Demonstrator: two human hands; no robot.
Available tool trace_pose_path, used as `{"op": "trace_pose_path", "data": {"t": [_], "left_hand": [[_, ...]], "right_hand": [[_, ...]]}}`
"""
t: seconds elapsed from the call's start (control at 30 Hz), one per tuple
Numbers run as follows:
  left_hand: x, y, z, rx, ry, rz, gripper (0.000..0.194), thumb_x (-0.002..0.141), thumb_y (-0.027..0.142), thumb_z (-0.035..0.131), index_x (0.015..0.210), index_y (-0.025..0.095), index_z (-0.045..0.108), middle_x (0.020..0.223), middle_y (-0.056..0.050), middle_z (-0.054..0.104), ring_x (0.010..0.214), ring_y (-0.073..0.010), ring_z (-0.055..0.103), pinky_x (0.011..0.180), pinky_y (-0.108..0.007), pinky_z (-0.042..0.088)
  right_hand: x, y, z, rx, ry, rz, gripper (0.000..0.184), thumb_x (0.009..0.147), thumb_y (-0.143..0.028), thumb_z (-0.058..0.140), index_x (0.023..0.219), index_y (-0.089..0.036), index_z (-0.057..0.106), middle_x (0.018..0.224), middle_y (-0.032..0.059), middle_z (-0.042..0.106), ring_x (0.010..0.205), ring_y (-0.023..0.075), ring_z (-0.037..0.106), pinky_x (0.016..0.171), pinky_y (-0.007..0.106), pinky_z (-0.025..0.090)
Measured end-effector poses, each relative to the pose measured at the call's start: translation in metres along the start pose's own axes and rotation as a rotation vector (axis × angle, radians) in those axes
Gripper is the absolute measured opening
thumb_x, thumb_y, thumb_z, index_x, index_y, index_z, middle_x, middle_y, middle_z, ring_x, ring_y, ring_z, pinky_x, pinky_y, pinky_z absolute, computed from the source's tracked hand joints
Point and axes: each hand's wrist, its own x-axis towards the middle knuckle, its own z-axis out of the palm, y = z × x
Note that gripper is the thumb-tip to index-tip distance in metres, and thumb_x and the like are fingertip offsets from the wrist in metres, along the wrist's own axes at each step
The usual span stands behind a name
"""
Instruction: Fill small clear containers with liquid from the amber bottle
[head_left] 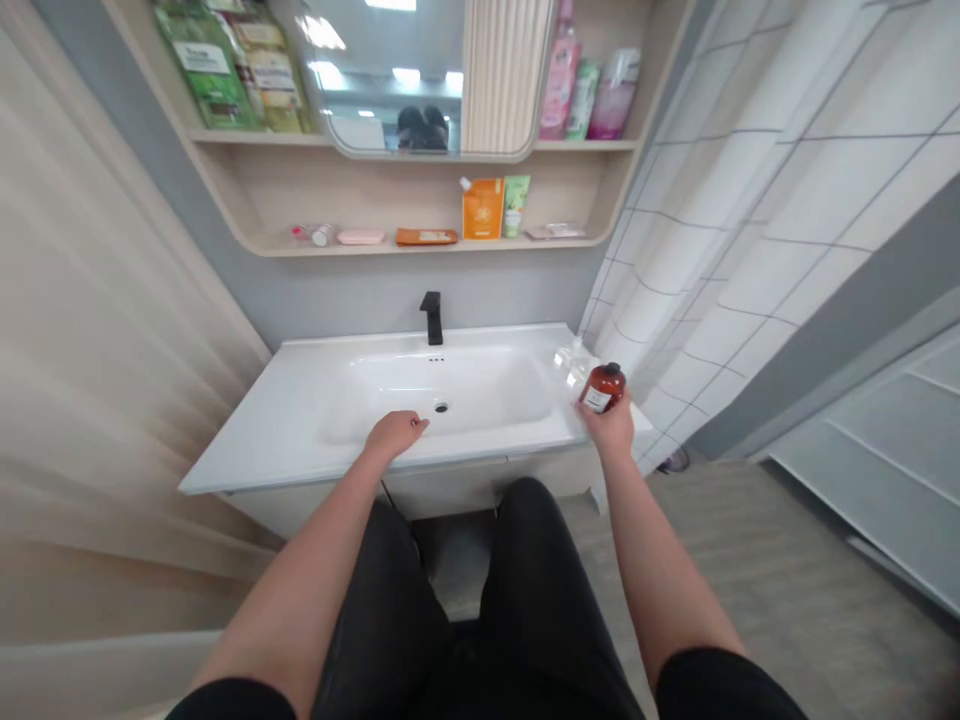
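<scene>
At the white vanity basin (279,432): amber bottle (602,388) gripped in right hand (613,428) above the counter; left hand (394,435) empty, loosely curled over the front edge.

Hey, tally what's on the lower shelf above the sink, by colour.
Orange: 2 (carton, flat packet)
Pink: 1 (flat case)
Green: 1 (tube)
Pale: 2 (small bottle, flat pack)
Total: 6
</scene>
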Motion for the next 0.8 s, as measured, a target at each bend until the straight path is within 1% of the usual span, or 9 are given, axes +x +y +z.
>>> {"op": "trace_pose_path", "data": {"t": [0.13, 0.17, 0.23, 0.33, 0.47, 0.57, 0.63, 0.7, 0.8], "left_hand": [[-0.001, -0.003, 0.002, -0.038, 0.042, 0.025, 0.044, 0.103, 0.054, 0.054, 0.109, 0.023, 0.085, 0.121, -0.015, 0.084, 0.115, -0.0345, 0.076, 0.095, -0.039, 0.055], [-0.001, -0.004, 0.002, -0.041, 0.048, 0.029, 0.043, 0.103, 0.054, 0.055, 0.108, 0.023, 0.085, 0.120, -0.015, 0.084, 0.115, -0.0342, 0.076, 0.095, -0.038, 0.055], [0.000, -0.005, 0.003, -0.033, 0.045, 0.026, 0.043, 0.103, 0.054, 0.055, 0.107, 0.023, 0.085, 0.119, -0.015, 0.084, 0.115, -0.0344, 0.076, 0.095, -0.038, 0.055], [0.001, -0.005, 0.002, -0.012, 0.036, 0.013, 0.044, 0.103, 0.054, 0.054, 0.108, 0.023, 0.085, 0.120, -0.015, 0.084, 0.115, -0.0345, 0.076, 0.096, -0.039, 0.055], [-0.001, -0.004, 0.001, -0.018, 0.036, 0.006, 0.044, 0.103, 0.053, 0.053, 0.111, 0.023, 0.085, 0.121, -0.016, 0.084, 0.115, -0.0343, 0.076, 0.095, -0.039, 0.055], [-0.004, -0.004, 0.000, -0.039, 0.047, -0.004, 0.043, 0.103, 0.052, 0.054, 0.109, 0.023, 0.085, 0.121, -0.015, 0.084, 0.115, -0.0343, 0.076, 0.095, -0.039, 0.055], [-0.005, -0.004, 0.000, -0.051, 0.062, 0.002, 0.041, 0.103, 0.052, 0.054, 0.107, 0.024, 0.085, 0.120, -0.014, 0.084, 0.114, -0.0336, 0.076, 0.095, -0.039, 0.055], [-0.004, -0.005, 0.001, -0.057, 0.072, 0.013, 0.040, 0.103, 0.051, 0.055, 0.105, 0.024, 0.085, 0.118, -0.014, 0.084, 0.113, -0.0329, 0.076, 0.095, -0.038, 0.055], [-0.003, -0.007, 0.002, -0.063, 0.081, 0.026, 0.040, 0.103, 0.050, 0.054, 0.103, 0.024, 0.085, 0.115, -0.014, 0.085, 0.112, -0.0329, 0.077, 0.094, -0.038, 0.055]], "right_hand": [[-0.026, -0.013, 0.003, -0.058, 0.274, -0.132, 0.069, 0.084, -0.054, 0.074, 0.137, -0.013, 0.056, 0.132, 0.0220, 0.064, 0.114, 0.0349, 0.066, 0.106, 0.054, 0.055], [-0.037, -0.018, 0.006, -0.063, 0.252, -0.176, 0.053, 0.090, -0.050, 0.068, 0.129, -0.016, 0.060, 0.122, 0.0184, 0.067, 0.109, 0.0337, 0.066, 0.103, 0.053, 0.055], [-0.062, -0.033, 0.016, -0.040, -0.026, -0.354, 0.026, 0.097, -0.041, 0.059, 0.112, -0.021, 0.066, 0.102, 0.0105, 0.069, 0.098, 0.0296, 0.066, 0.097, 0.047, 0.056], [-0.092, -0.058, 0.038, -0.038, -0.400, -0.534, 0.018, 0.095, -0.033, 0.061, 0.107, -0.024, 0.071, 0.098, 0.0079, 0.072, 0.099, 0.0284, 0.068, 0.095, 0.042, 0.055], [-0.109, -0.077, 0.059, -0.123, -0.389, -0.476, 0.021, 0.093, -0.028, 0.062, 0.108, -0.024, 0.076, 0.099, 0.0078, 0.074, 0.101, 0.0293, 0.068, 0.094, 0.041, 0.054], [-0.106, -0.074, 0.056, -0.041, -0.383, -0.429, 0.025, 0.092, -0.033, 0.062, 0.112, -0.024, 0.074, 0.101, 0.0061, 0.074, 0.092, 0.0264, 0.067, 0.090, 0.040, 0.055], [-0.095, -0.063, 0.046, 0.038, -0.283, -0.377, 0.027, 0.093, -0.038, 0.060, 0.113, -0.023, 0.071, 0.099, 0.0061, 0.072, 0.088, 0.0257, 0.066, 0.090, 0.041, 0.056], [-0.076, -0.047, 0.031, 0.051, -0.017, -0.253, 0.032, 0.093, -0.045, 0.061, 0.113, -0.021, 0.066, 0.101, 0.0085, 0.069, 0.093, 0.0284, 0.066, 0.095, 0.046, 0.056], [-0.037, -0.026, 0.012, 0.003, 0.368, -0.054, 0.065, 0.081, -0.056, 0.075, 0.130, -0.016, 0.057, 0.128, 0.0198, 0.065, 0.113, 0.0358, 0.064, 0.109, 0.056, 0.052]]}}
